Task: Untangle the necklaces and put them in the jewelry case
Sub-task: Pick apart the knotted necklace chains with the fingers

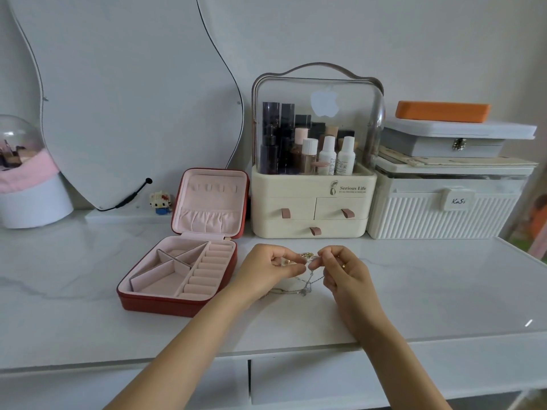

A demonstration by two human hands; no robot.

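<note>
Low centre of the frame: left hand (268,269) and right hand (344,269) pinching the tangled necklaces (307,279) above the table (414,291). Light, limp, easily kinked, probably best pinched beside the knot. Thin silvery chains, a gold cluster on top. Jewelry case (180,273) open at left, compartments bare.

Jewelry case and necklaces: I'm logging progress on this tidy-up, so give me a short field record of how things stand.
jewelry case: red jewelry case, lid open, pink compartments show no jewelry
necklaces: tangled necklaces, chains hanging between the hands above the white tabletop
left hand: left hand pinches the chains
right hand: right hand pinches the chains, ring on one finger
behind: cosmetics organizer with bottles
progress: untangling under way, nothing put in the case yet
</note>
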